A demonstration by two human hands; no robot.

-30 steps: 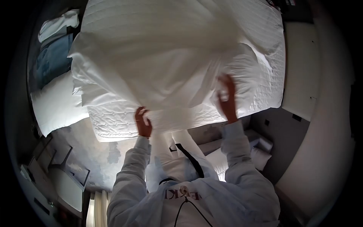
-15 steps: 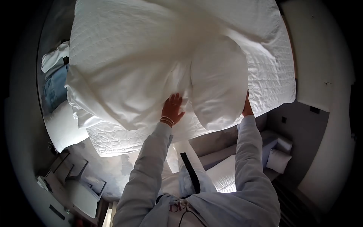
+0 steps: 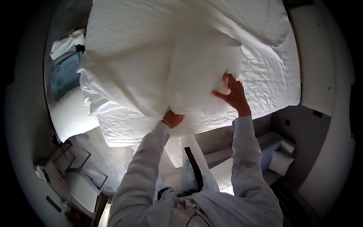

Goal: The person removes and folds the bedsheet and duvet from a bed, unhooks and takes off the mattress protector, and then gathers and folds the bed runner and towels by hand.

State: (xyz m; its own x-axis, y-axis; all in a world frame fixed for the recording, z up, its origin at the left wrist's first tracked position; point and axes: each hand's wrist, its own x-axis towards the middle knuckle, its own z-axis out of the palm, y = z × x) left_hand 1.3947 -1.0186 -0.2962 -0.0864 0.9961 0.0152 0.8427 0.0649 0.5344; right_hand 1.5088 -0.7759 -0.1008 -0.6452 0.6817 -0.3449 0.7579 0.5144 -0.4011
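Note:
A plump white pillow (image 3: pixel 200 72) lies on a loose white sheet (image 3: pixel 128 72) over the quilted mattress (image 3: pixel 264 83). At the pillow's near left corner is my left hand (image 3: pixel 174 118), its fingers partly tucked under the edge and hidden. My right hand (image 3: pixel 233 94) is at the pillow's near right side, with thumb and fingers spread and curved over the white fabric. The sheet lies bunched in folds left of the pillow.
Another white pillow (image 3: pixel 72 113) and blue fabric (image 3: pixel 66 75) are beyond the bed's left side. A chair (image 3: pixel 81 189) stands at the lower left. A sofa with a small cushion (image 3: pixel 281 163) is at the lower right.
The pillow has shifted left and changed shape. My left hand has moved from flat on the sheet to the pillow's near corner. My right hand has come from the pillow's far right edge onto its near right side.

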